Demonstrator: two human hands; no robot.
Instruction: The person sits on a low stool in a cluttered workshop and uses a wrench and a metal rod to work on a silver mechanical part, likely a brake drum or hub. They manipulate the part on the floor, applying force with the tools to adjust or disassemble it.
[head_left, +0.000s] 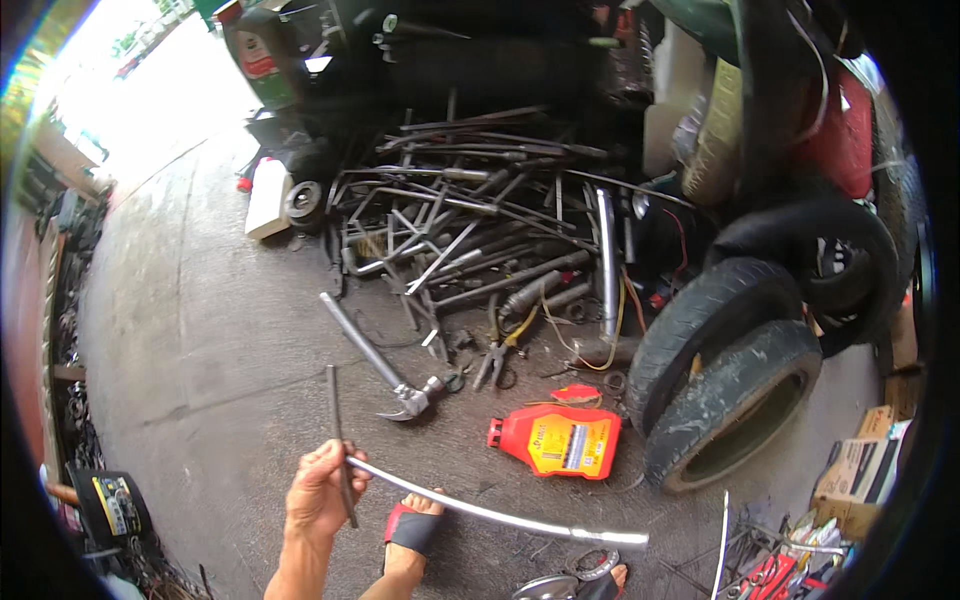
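My left hand (322, 482) is closed around the dark crossbar (335, 410) of a T-handle wrench. From the hand, its chrome shaft (480, 505) runs to the right, and a wider socket-like end (615, 538) points away from me. The wrench is held above the floor, crossing over my foot in a red and black sandal (405, 527). Beyond the hand, a claw hammer (375, 355) lies on the concrete. A red bottle with a yellow label (560, 440) is on its side past the shaft. My right hand is out of the picture.
A heap of metal wrenches and rods (470, 220) spreads ahead, with yellow-handled pliers (505, 350) at its near edge. Two worn tires (735, 400) lean at the right. A white bottle (268, 198) stands far left; metal rings (592, 565) lie near my other foot.
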